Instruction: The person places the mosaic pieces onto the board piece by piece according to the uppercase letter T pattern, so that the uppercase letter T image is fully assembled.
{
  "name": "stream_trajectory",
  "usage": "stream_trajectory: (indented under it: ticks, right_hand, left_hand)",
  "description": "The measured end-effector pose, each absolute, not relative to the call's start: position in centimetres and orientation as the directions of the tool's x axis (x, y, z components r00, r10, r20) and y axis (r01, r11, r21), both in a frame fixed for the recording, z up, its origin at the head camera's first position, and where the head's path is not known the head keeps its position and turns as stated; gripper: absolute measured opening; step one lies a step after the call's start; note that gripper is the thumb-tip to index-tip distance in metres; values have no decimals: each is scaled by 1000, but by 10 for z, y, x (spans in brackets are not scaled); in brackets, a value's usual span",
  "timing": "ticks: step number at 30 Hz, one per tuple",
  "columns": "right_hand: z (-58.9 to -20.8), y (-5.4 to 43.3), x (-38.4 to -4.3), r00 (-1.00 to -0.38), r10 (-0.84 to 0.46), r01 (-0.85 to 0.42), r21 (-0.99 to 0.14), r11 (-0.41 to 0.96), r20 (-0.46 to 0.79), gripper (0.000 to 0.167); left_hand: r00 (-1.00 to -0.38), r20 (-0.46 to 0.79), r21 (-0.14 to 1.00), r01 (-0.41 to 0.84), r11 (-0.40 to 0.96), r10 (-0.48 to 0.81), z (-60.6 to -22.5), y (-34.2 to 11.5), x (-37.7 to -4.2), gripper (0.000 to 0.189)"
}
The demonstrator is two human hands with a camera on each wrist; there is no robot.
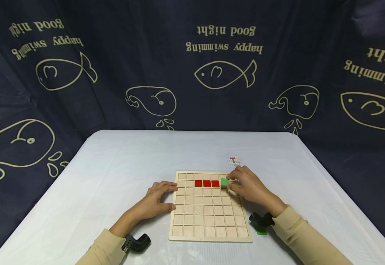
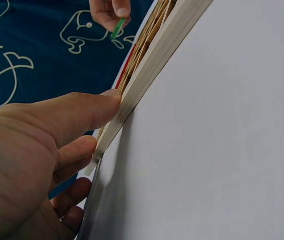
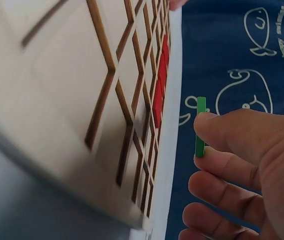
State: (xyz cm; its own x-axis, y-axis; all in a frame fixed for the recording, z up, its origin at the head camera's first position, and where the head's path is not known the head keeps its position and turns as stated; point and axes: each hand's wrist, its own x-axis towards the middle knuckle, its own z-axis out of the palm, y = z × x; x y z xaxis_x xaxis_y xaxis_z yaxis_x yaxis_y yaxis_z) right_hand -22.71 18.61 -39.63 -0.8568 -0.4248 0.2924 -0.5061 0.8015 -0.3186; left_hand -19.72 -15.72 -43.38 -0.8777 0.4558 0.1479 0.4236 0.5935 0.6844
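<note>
A wooden grid board (image 1: pixel 209 221) lies on the table, with three red square tiles (image 1: pixel 207 183) side by side in a row near its far edge. Between thumb and forefinger, my right hand (image 1: pixel 250 187) pinches a green square tile (image 1: pixel 224 182) above the board, just right of the red ones. The right wrist view shows that green tile (image 3: pixel 201 127) edge-on, apart from the grid. My left hand (image 1: pixel 156 200) rests against the board's left edge, its thumb and fingertips touching the wooden rim (image 2: pixel 147 70) in the left wrist view.
Beyond the board lies a small card (image 1: pixel 233 161) with a printed grid in red and green. Another green piece (image 1: pixel 261 231) is on the table by the right wrist, partly hidden by the black wrist camera (image 1: pixel 261 220). A dark printed curtain (image 1: pixel 192 106) hangs behind the white table (image 1: pixel 146 154).
</note>
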Motion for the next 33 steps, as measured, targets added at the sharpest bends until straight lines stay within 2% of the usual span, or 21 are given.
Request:
stream_trajectory:
  ticks: [9,22,33]
  right_hand:
    - [-399,173,-226,-819,-479,-563,-289,774,315,20]
    - [-400,155,-225,-801,-529,-596,-282,752,281,22]
    - [-401,146,-226,-816,-521,-577,-285,765,252,21]
  left_hand:
    - [-881,139,687,414,597,451,-434,-157,-197,53]
    - [-879,143,690,418,591,455,-434,-157,-197,53]
    - [-880,141,691,416,591,453,-433,-157,-197,53]
